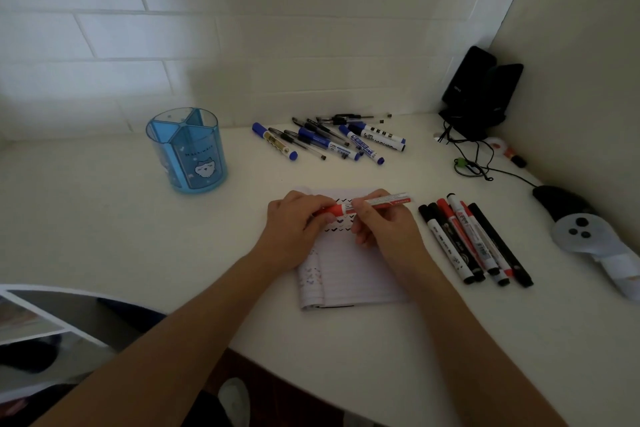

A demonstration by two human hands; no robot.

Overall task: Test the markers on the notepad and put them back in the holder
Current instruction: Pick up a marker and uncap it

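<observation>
Both hands hold a red marker [377, 203] level over the lined notepad [346, 274]. My left hand [294, 229] grips its red cap end. My right hand [384, 222] grips the white barrel. The notepad's top lines carry rows of small dark check marks. A blue divided holder [187, 149] stands on the desk at the left; I see no markers in it. Several red and black markers [474, 239] lie in a row to the right of the notepad. Behind it, a pile of blue markers and pens [329, 139] lies by the wall.
Two black speakers [481, 90] stand in the right corner with tangled cables [474, 163] in front. A black and grey controller [581, 229] lies at the far right. The white desk's curved front edge [242, 340] runs below my arms.
</observation>
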